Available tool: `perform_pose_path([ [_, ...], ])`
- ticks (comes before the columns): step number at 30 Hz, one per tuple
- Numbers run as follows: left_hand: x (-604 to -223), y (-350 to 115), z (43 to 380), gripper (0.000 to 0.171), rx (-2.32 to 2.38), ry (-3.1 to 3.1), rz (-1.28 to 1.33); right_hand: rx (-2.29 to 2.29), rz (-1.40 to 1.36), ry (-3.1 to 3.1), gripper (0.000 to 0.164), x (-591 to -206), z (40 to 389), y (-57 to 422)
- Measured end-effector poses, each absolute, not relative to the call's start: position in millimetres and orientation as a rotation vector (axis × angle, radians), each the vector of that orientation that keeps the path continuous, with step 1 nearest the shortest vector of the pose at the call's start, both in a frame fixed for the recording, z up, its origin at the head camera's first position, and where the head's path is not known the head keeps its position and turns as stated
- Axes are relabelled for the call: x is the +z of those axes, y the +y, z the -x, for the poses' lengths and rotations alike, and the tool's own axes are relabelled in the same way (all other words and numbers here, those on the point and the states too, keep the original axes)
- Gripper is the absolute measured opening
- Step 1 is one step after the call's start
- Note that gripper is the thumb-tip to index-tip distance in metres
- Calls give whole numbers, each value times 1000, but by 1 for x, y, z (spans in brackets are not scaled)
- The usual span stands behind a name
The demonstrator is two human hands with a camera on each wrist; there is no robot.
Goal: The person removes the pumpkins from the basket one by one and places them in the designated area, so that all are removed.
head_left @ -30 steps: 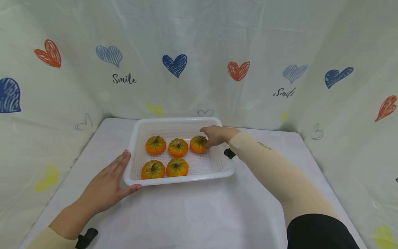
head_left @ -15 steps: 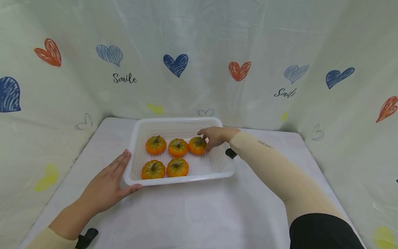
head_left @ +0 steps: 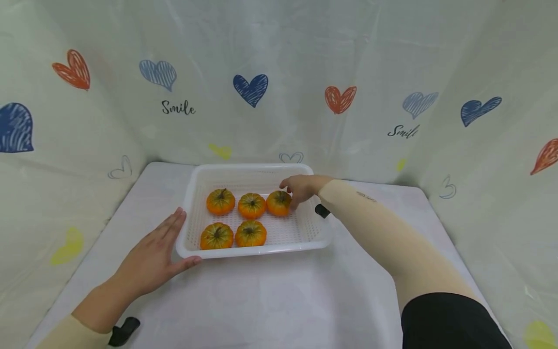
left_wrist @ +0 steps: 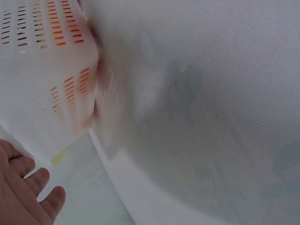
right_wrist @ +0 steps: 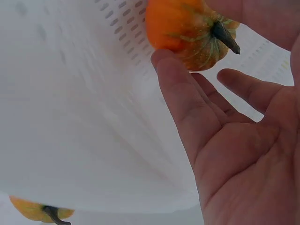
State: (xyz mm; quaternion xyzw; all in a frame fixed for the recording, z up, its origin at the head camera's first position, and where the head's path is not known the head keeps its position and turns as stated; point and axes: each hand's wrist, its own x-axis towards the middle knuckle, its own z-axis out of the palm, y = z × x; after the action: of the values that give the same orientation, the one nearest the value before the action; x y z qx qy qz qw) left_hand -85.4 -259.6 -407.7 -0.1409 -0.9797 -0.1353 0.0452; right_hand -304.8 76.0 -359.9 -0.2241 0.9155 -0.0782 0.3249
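Note:
A white slotted plastic basket (head_left: 257,251) holds several small orange-and-green pumpkins. My right hand (head_left: 302,188) reaches over its right side to the back-right pumpkin (head_left: 278,203). In the right wrist view, extended fingers (right_wrist: 176,84) meet that pumpkin's edge, with the thumb (right_wrist: 272,18) by its other side. The left hand (head_left: 150,259) lies flat along the basket's left end, its thumb at the front corner. Seen from the left wrist, the basket (left_wrist: 51,84) stands close above spread fingertips (left_wrist: 51,197).
Two pumpkins (head_left: 216,236) sit in the front row; two more (head_left: 251,205) share the back row. A white-covered table (head_left: 261,300) bears the basket. Behind hangs a curtain (head_left: 296,58) printed with hearts. Part of another pumpkin (right_wrist: 40,210) shows past a white edge in the right wrist view.
The back-right pumpkin has shifted slightly left, up against its neighbour, and the right hand's fingers sit more to its right. The left hand keeps its place at the basket.

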Motion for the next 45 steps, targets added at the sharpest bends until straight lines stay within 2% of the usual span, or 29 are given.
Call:
perform_pose_path([
  [9, -408, -258, 86, 116, -441, -2999, 429, -273, 485, 2321, 84, -366, 305, 74],
  [21, -409, -259, 87, 116, -439, -2989, 432, -201, 583, 2348, 88, -374, 307, 69],
  [45, -407, -259, 86, 116, -436, -2985, 430, -175, 653, 2376, 83, -383, 307, 64],
])
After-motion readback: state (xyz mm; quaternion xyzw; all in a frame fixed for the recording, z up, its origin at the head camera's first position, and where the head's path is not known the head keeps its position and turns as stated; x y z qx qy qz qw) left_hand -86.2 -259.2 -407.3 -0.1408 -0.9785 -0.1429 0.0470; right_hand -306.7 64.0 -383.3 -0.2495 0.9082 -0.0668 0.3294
